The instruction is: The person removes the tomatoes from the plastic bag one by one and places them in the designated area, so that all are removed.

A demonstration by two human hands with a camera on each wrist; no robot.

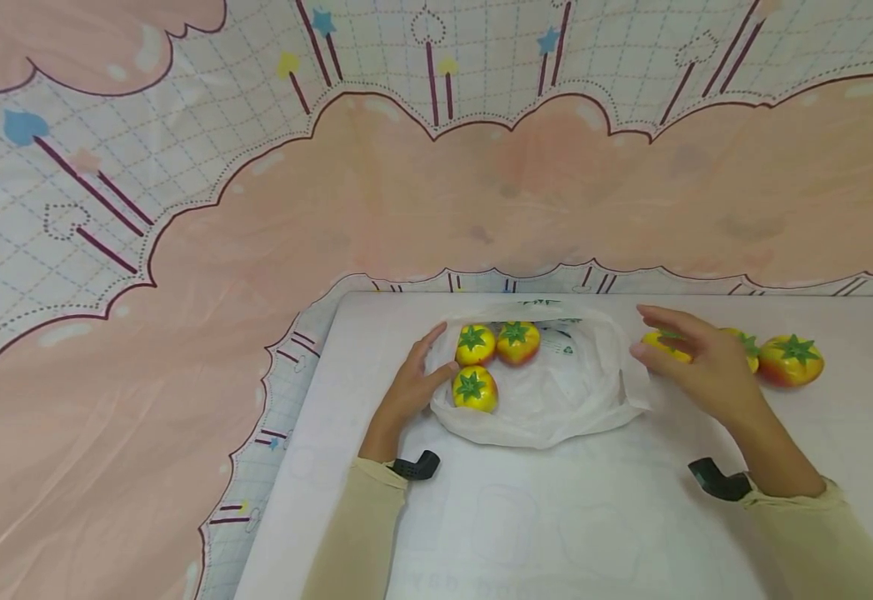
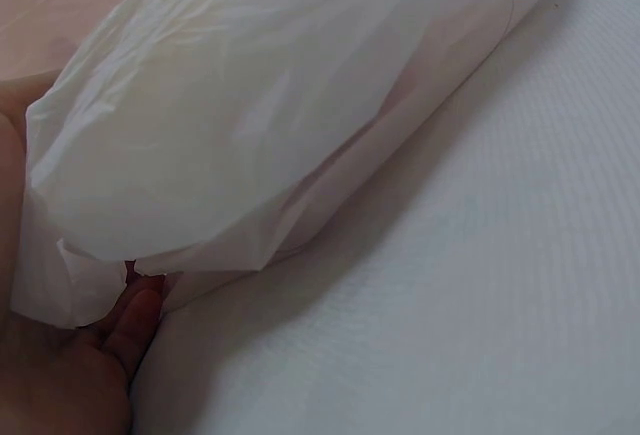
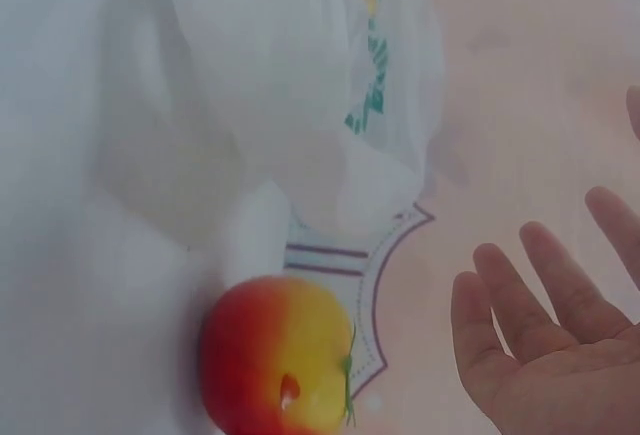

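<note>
Three fruits show inside the white bag, near the far edge of the surface, in the head view; the left wrist view shows the bag's outside instead. The left hand pinches the rim nearest the surface's left edge; the right hand, fingers spread, partly hides three more fruits.

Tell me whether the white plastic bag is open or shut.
Open: the head view looks down into the white plastic bag, its rim spread wide, with three yellow-red fruits showing inside.
</note>
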